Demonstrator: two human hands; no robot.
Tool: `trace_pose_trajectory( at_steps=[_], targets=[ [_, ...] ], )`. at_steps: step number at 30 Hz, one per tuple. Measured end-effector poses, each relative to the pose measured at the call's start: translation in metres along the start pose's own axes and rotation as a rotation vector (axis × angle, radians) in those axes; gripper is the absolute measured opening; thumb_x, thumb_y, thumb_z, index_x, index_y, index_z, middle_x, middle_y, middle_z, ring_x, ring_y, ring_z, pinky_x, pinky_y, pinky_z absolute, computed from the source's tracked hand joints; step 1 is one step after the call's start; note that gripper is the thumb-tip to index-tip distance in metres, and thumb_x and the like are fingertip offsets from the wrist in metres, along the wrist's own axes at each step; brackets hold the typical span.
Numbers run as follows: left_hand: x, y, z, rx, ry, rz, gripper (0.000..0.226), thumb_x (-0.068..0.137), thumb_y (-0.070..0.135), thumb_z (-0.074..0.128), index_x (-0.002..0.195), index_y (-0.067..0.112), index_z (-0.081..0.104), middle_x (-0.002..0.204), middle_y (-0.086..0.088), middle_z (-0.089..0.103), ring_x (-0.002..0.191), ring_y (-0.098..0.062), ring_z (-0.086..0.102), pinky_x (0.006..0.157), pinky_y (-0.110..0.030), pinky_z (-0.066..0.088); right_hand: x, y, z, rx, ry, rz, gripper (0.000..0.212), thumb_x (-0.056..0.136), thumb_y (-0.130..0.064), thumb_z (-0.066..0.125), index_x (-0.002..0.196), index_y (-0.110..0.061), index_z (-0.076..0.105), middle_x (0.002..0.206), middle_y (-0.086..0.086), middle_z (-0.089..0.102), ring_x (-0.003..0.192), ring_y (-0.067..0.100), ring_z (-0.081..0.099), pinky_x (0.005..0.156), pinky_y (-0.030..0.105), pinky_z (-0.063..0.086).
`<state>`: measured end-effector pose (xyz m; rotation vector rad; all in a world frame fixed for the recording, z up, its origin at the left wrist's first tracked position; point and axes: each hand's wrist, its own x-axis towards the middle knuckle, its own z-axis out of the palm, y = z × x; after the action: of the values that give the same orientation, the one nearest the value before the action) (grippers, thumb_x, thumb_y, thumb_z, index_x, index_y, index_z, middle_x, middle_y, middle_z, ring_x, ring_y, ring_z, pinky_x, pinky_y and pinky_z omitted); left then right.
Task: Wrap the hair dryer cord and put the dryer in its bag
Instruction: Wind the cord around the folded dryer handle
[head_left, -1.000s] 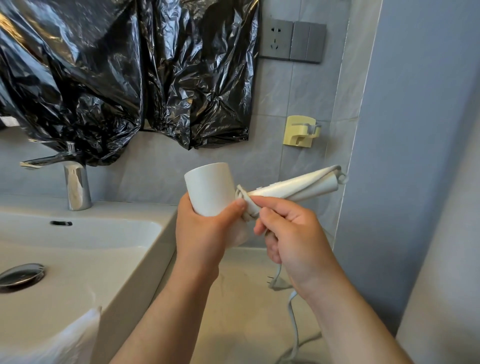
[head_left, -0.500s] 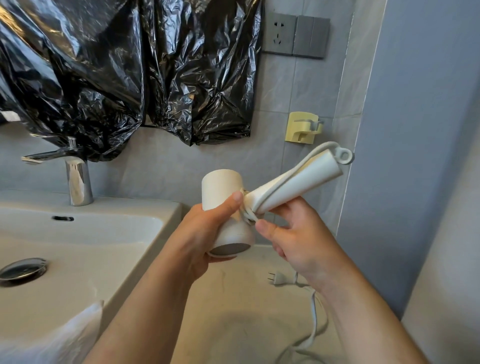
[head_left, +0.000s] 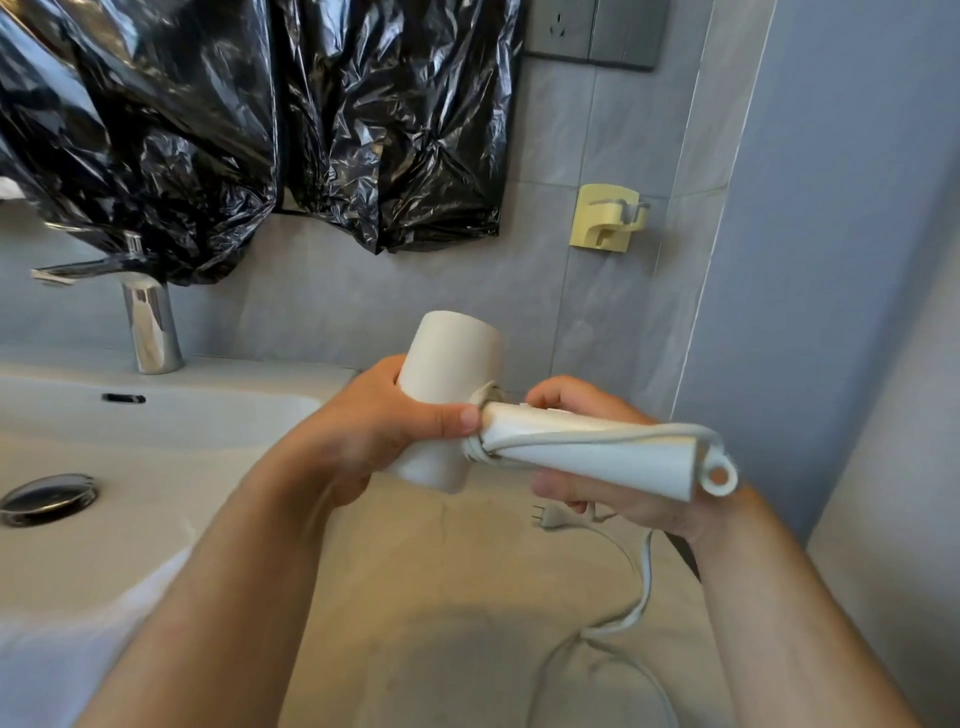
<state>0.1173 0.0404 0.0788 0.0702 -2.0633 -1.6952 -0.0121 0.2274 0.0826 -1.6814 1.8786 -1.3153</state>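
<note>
A white hair dryer (head_left: 451, 364) is held in front of me above the counter. My left hand (head_left: 374, 436) grips its barrel, thumb pressed at the joint with the handle. The handle (head_left: 597, 457) points right and lies nearly level, with a hanging loop at its end. My right hand (head_left: 587, 499) is curled round the handle from behind and below. The white cord (head_left: 644, 571) is looped around the handle's base and runs along it, then hangs down to the counter. Its plug (head_left: 550, 517) dangles below my right hand. No bag shows.
A white basin (head_left: 156, 467) with a chrome drain (head_left: 49, 496) and a chrome tap (head_left: 150, 322) sits at left. Black plastic sheeting (head_left: 249, 119) covers the wall above. A yellow wall holder (head_left: 608, 218) and grey sockets (head_left: 592, 26) are on the tiled wall. A beige counter (head_left: 441, 623) lies below.
The handle has swung down from pointing up-right to nearly level, and the barrel has tipped upright. Both hands turned with the dryer; the cord still trails to the counter.
</note>
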Motion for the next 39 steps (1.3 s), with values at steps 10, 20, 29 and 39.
trace_pose_trajectory(
  at_steps=[10, 20, 29, 39],
  targets=[
    [-0.011, 0.017, -0.001, 0.551, 0.085, 0.016, 0.096, 0.025, 0.046, 0.089, 0.115, 0.042, 0.056, 0.095, 0.013, 0.071, 0.087, -0.010, 0.069, 0.071, -0.040, 0.061, 0.010, 0.007, 0.006, -0.410, -0.044, 0.232, 0.010, 0.080, -0.015, 0.071, 0.073, -0.022, 0.074, 0.072, -0.007, 0.073, 0.065, 0.000, 0.061, 0.064, 0.028, 0.051],
    [-0.010, 0.020, 0.019, 0.938, 0.162, -0.004, 0.093, 0.041, 0.042, 0.091, 0.118, 0.049, 0.040, 0.095, 0.013, 0.059, 0.072, -0.012, 0.065, 0.052, -0.037, 0.059, 0.016, 0.008, 0.017, -0.768, 0.138, 0.281, 0.015, 0.086, -0.027, 0.062, 0.074, -0.019, 0.067, 0.081, 0.002, 0.068, 0.077, 0.023, 0.063, 0.061, 0.033, 0.051],
    [-0.009, 0.018, 0.019, 0.948, 0.397, 0.148, 0.095, 0.048, 0.046, 0.088, 0.127, 0.046, 0.034, 0.108, 0.010, 0.055, 0.094, -0.023, 0.058, 0.074, -0.040, 0.053, 0.020, 0.001, 0.021, -0.747, 0.406, 0.284, 0.039, 0.093, -0.045, 0.048, 0.065, -0.018, 0.044, 0.071, 0.003, 0.053, 0.074, 0.028, 0.049, 0.057, 0.038, 0.031],
    [-0.005, 0.010, 0.016, 0.750, 0.650, 0.251, 0.095, 0.050, 0.045, 0.091, 0.128, 0.041, 0.037, 0.109, 0.008, 0.055, 0.092, -0.021, 0.054, 0.069, -0.035, 0.042, 0.022, -0.005, 0.024, -0.127, 0.264, 0.104, 0.031, 0.094, -0.009, 0.048, 0.101, -0.031, 0.069, 0.068, -0.007, 0.060, 0.066, 0.012, 0.053, 0.077, 0.044, 0.049]
  ],
)
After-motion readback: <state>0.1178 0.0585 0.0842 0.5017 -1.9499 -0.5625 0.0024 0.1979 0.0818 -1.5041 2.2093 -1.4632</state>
